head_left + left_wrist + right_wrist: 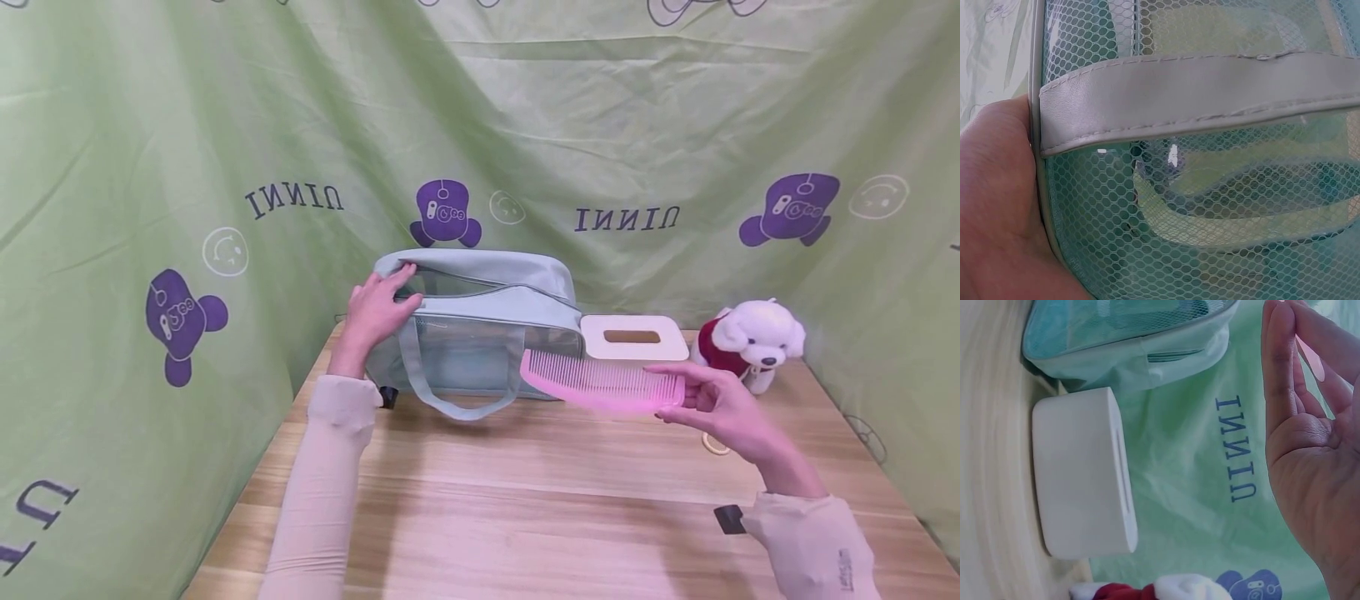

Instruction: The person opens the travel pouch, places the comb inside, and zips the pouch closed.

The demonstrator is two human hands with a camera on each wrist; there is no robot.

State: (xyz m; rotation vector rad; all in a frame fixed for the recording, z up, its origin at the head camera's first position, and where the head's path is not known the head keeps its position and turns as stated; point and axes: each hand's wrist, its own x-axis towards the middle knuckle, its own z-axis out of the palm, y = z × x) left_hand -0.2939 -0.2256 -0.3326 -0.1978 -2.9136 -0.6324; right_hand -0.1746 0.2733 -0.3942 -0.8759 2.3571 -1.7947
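A light blue-green handbag point(465, 358) with clear mesh sides stands at the back of the table, its top zipper partly undone. My left hand point(378, 310) rests on the bag's upper left end, thumb and fingers spread at the opening. In the left wrist view the hand point(997, 212) lies along the bag's edge beside a grey strap point(1197, 90); its fingertips are hidden there. My right hand point(723, 408) pinches the right end of a pink comb point(600, 392), teeth up, in front of the bag. Only a sliver of the comb point(1311, 359) shows in the right wrist view.
A white tissue box point(633, 327) stands right of the bag, with a white plush dog point(757, 337) in red beyond it. A pale ring point(715, 446) lies beneath my right hand. Green patterned cloth point(525, 150) hangs behind the wooden table point(525, 517) and at its sides.
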